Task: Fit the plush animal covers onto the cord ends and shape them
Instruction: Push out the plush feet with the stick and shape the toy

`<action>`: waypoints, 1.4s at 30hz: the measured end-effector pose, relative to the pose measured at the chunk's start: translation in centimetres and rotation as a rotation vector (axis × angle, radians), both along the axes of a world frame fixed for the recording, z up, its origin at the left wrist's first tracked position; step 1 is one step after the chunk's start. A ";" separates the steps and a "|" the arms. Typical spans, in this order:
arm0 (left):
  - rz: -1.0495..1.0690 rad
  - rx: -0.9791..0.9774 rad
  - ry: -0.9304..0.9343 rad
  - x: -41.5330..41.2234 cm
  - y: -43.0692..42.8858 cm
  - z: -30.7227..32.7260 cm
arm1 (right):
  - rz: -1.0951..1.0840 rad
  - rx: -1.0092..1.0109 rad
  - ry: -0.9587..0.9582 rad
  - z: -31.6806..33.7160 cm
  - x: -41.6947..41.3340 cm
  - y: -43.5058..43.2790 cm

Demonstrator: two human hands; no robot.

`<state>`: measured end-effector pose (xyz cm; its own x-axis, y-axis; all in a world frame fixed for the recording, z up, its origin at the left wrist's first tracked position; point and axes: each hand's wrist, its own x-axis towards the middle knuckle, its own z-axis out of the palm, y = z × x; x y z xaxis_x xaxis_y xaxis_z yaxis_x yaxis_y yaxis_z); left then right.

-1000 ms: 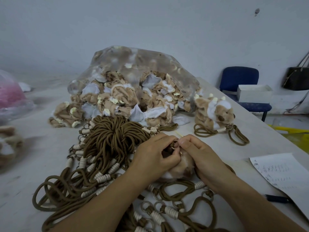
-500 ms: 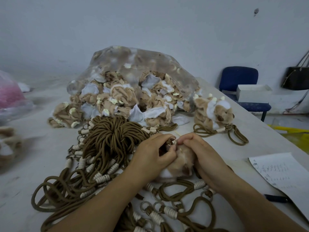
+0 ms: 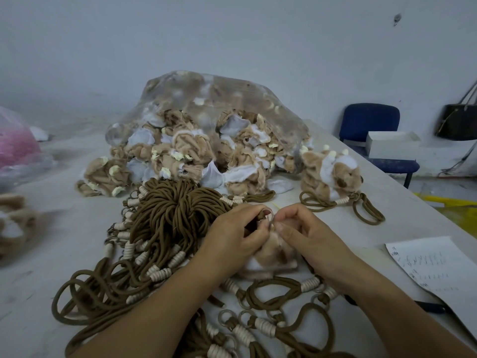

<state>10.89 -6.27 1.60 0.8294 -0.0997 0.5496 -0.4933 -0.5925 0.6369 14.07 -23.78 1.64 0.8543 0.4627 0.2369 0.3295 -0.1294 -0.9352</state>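
A tan and white plush animal cover (image 3: 271, 257) sits between my two hands, just above the table. My left hand (image 3: 235, 239) grips its left side together with a brown cord end. My right hand (image 3: 307, 236) pinches the cover's top edge, where a small pale ring (image 3: 270, 217) sticks out between my fingertips. A big bundle of brown cords with white wrapped ends (image 3: 165, 220) lies to the left. More cord ends with rings (image 3: 260, 324) lie below my hands. One finished plush animal on a cord (image 3: 333, 174) sits at the right.
A clear plastic bag of loose plush covers (image 3: 206, 140) fills the back of the table. A paper sheet (image 3: 436, 272) and a dark pen (image 3: 431, 307) lie at the right edge. A blue chair (image 3: 371, 127) with a white box (image 3: 392, 146) stands beyond. A pink bag (image 3: 15, 143) is far left.
Both hands have shifted slightly up and away from me with the cover. My fingertips have worked the ring further out of the cover's top opening.
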 end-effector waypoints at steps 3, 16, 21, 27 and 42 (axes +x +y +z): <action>-0.011 0.034 -0.020 0.1 0.2 0.0 | 0.015 -0.041 -0.020 0.1 0.0 -0.1; -0.020 0.273 -0.086 -0.2 0.2 0.5 | 0.000 -0.091 0.020 0.0 0.2 0.1; -0.013 0.306 -0.092 -0.3 0.2 0.5 | -0.012 -0.081 0.041 0.2 0.0 0.1; -0.018 0.341 -0.124 -0.1 0.2 0.4 | -0.034 -0.056 0.081 0.2 -0.1 0.2; 0.044 -0.137 0.053 0.7 1.2 -0.2 | -0.128 -0.028 -0.206 1.6 -0.2 -0.5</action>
